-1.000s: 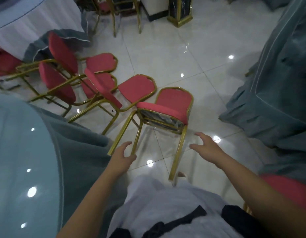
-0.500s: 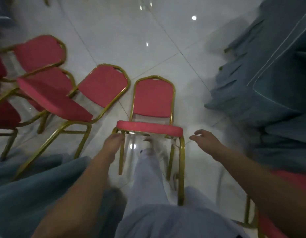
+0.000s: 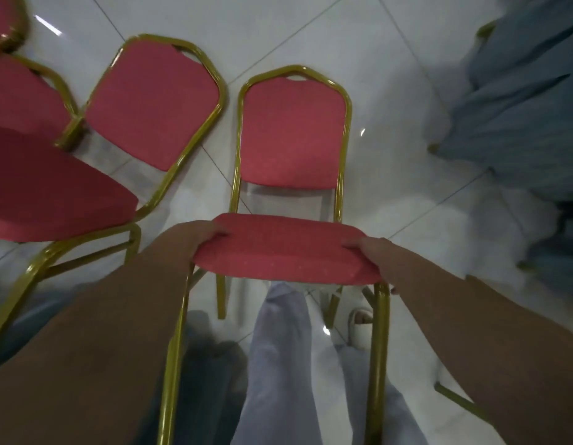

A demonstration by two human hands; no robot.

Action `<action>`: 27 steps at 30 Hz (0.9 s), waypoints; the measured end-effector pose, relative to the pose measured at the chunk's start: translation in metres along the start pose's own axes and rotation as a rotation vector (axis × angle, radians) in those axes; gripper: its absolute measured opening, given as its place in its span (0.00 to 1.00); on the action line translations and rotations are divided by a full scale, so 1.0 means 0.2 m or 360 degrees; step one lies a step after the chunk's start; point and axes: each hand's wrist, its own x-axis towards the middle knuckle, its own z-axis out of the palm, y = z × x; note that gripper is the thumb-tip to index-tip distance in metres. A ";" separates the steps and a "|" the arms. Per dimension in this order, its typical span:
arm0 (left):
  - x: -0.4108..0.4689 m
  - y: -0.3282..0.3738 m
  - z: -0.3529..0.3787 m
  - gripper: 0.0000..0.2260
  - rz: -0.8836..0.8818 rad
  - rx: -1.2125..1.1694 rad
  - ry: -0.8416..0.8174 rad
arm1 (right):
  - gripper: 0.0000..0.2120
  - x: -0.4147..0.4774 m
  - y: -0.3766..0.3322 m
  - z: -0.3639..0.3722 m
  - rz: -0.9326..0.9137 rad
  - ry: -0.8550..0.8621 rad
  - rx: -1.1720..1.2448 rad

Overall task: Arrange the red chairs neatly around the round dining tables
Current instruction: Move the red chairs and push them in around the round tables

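Hands are what I check first from my remote seat: the left hand [image 3: 195, 236] is clamped on the left edge of the seat cushion [image 3: 278, 255], fingers curled over its top, and the right hand [image 3: 372, 255] grasps the cushion's right front corner, with fingertips showing beneath it beside the top of a gold leg. Both belong to one firm two-handed hold on the red chair [image 3: 291, 136], which sits in the middle of my view, tipped back away from me. Its padded backrest lies low toward the white tiled floor [image 3: 311, 27], and its gold front legs run down toward the bottom edge. I cannot tell whether the backrest touches the tiles. Just to the left is a second chair [image 3: 153, 101], tilted the same way, its frame almost meeting the held chair's frame at backrest height and its seat spreading wide at the left edge. Further left I see a third chair [image 3: 18, 94] and, in the top corner, part of a fourth chair [image 3: 2, 20]. A grey-blue tablecloth [image 3: 516, 117] hangs in folds along the right side, well apart from the held chair. Below the cushion I see a pale trouser leg [image 3: 278, 364] and a white slipper [image 3: 362, 326] on the floor between the chair's legs.
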 end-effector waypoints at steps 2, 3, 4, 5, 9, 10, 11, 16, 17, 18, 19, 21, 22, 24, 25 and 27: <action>0.11 0.00 -0.05 0.24 -0.0130 0.0015 -0.0093 | 0.26 0.07 -0.02 0.00 0.0138 -0.0111 0.0082; 0.14 0.00 -0.07 0.24 -0.0166 0.0027 -0.0152 | 0.22 0.09 -0.03 0.00 0.0224 -0.0144 0.0101; 0.18 0.01 -0.08 0.25 -0.0190 0.0034 -0.0216 | 0.22 0.13 -0.03 -0.02 0.0306 -0.0165 0.0109; 0.21 0.01 -0.09 0.25 -0.0218 0.0039 -0.0281 | 0.23 0.15 -0.02 -0.03 0.0375 -0.0176 0.0117; 0.26 0.00 -0.10 0.29 -0.0284 0.0000 -0.0465 | 0.27 0.22 0.00 -0.05 0.0443 -0.0206 0.0158; 0.26 -0.01 -0.10 0.30 -0.0299 -0.0034 -0.0480 | 0.27 0.23 0.01 -0.06 0.0438 -0.0221 0.0158; 0.25 -0.02 -0.10 0.30 -0.0303 -0.0057 -0.0480 | 0.27 0.23 0.02 -0.05 0.0427 -0.0225 0.0181; 0.20 -0.04 -0.11 0.26 -0.0243 -0.0164 -0.0389 | 0.25 0.20 0.07 -0.06 0.0340 -0.0222 0.0439; 0.18 -0.05 -0.11 0.25 -0.0230 -0.0193 -0.0371 | 0.26 0.19 0.08 -0.06 0.0319 -0.0214 0.0491; 0.17 -0.04 -0.12 0.25 -0.0213 -0.0208 -0.0362 | 0.26 0.17 0.09 -0.07 0.0305 -0.0208 0.0536; 0.15 -0.04 -0.13 0.25 -0.0195 -0.0216 -0.0349 | 0.26 0.15 0.09 -0.07 0.0295 -0.0198 0.0580; 0.09 -0.01 -0.16 0.23 -0.0159 -0.0226 -0.0300 | 0.25 0.08 0.09 -0.08 0.0258 -0.0194 0.0668; 0.06 0.01 -0.17 0.22 -0.0143 -0.0234 -0.0278 | 0.25 0.04 0.09 -0.08 0.0229 -0.0196 0.0702; -0.02 0.07 -0.21 0.20 -0.0095 -0.0256 -0.0265 | 0.24 -0.04 0.06 -0.11 0.0158 -0.0175 0.0769; -0.06 0.10 -0.23 0.18 -0.0046 -0.0269 -0.0257 | 0.23 -0.09 0.04 -0.13 0.0107 -0.0174 0.0804; -0.16 0.18 -0.30 0.17 0.0100 -0.0321 -0.0216 | 0.20 -0.19 -0.01 -0.19 -0.0011 -0.0174 0.0894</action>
